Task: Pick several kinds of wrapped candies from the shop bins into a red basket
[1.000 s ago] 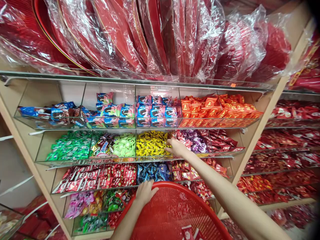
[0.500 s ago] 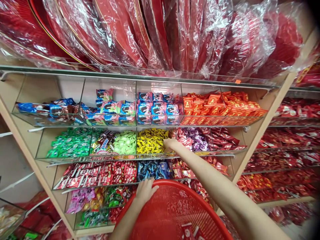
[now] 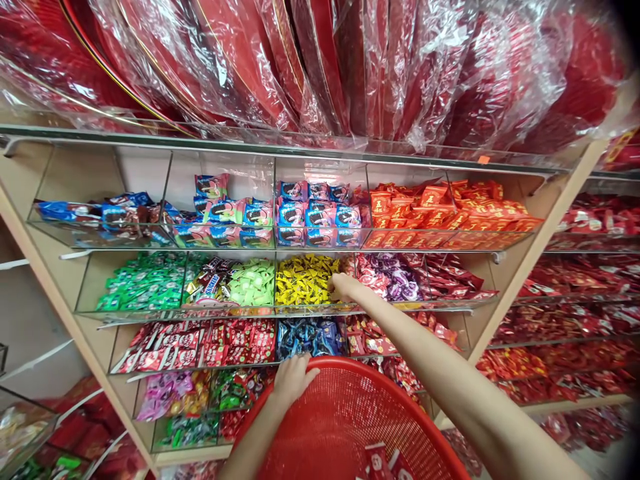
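My left hand [image 3: 293,379] grips the rim of a red plastic mesh basket [image 3: 345,407], fingers over the edge and thumb to the right. A few red-wrapped sweets [image 3: 376,461] lie in the basket's bottom, partly cut off by the frame. My right hand [image 3: 344,288] reaches into the middle shelf, at the right edge of the yellow-wrapped candies [image 3: 304,280]. Its fingers are curled in; whatever they hold, if anything, is hidden. Just right of that hand lie pink and purple-wrapped sweets [image 3: 400,277]. Blue-wrapped sweets [image 3: 320,337] sit on the shelf below.
Glass dividers and front lips edge each shelf. Green candies [image 3: 145,283] and orange packets [image 3: 435,210] fill other compartments. Red trays in clear plastic [image 3: 310,67] stand on the top shelf. A wooden upright [image 3: 535,260] separates the shelving on the right.
The view has shifted slightly. My right hand stays at the yellow candies with only a small change in its fingers. My left hand keeps its hold on the basket.
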`<state>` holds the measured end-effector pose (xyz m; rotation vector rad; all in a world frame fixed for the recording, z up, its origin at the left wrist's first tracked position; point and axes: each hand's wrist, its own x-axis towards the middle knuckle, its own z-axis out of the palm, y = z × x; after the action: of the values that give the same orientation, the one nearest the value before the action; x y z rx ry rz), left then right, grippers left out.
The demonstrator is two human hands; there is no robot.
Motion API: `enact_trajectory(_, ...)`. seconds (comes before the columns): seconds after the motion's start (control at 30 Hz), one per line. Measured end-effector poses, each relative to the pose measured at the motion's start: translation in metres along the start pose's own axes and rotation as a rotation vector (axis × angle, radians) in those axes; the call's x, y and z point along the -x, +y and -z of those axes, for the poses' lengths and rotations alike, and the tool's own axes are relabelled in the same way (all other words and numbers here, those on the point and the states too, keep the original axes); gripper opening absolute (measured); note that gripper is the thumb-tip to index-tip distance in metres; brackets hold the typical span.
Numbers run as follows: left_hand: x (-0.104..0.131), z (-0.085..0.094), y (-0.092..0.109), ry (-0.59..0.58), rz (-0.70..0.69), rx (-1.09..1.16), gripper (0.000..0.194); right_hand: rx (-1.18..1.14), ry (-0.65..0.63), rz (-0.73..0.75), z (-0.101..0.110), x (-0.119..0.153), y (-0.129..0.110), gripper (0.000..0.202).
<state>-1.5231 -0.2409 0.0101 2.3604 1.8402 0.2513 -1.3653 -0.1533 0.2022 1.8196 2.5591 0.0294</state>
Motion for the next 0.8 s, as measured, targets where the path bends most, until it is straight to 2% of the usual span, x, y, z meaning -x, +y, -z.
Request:
enact_trajectory(0.13, -0.002, 0.000, -0.001, -0.017, 0.002, -0.002, 0.047, -0.042, 0.100, 0.021, 0.004, 0.001, 0.007, 0.031)
enact_trajectory(0.47, -0.012, -0.002, -0.006, 0.032, -0.036, -0.024, 0.044, -0.197, 0.303, 0.113, 0.019, 0.008, 0.024, 0.030)
enact_trajectory(0.57, -0.014, -0.001, -0.006, 0.034, -0.038, -0.026, 0.044, -0.261, 0.341, 0.117, 0.019, 0.014, 0.023, 0.027)
enact_trajectory(0.63, -0.015, 0.000, -0.006, 0.028, -0.036, -0.026, 0.045, -0.361, 0.357, 0.166, 0.017, 0.027, 0.015, 0.027)
enact_trajectory(0.7, -0.015, 0.000, -0.006, 0.021, -0.027, -0.023, 0.045, -0.499, 0.322, 0.252, 0.010, 0.050, 0.002, 0.027)
enact_trajectory(0.8, -0.016, 0.000, -0.006, -0.005, -0.002, -0.008, 0.044, -0.650, 0.118, 0.412, -0.017, 0.097, -0.024, 0.022)
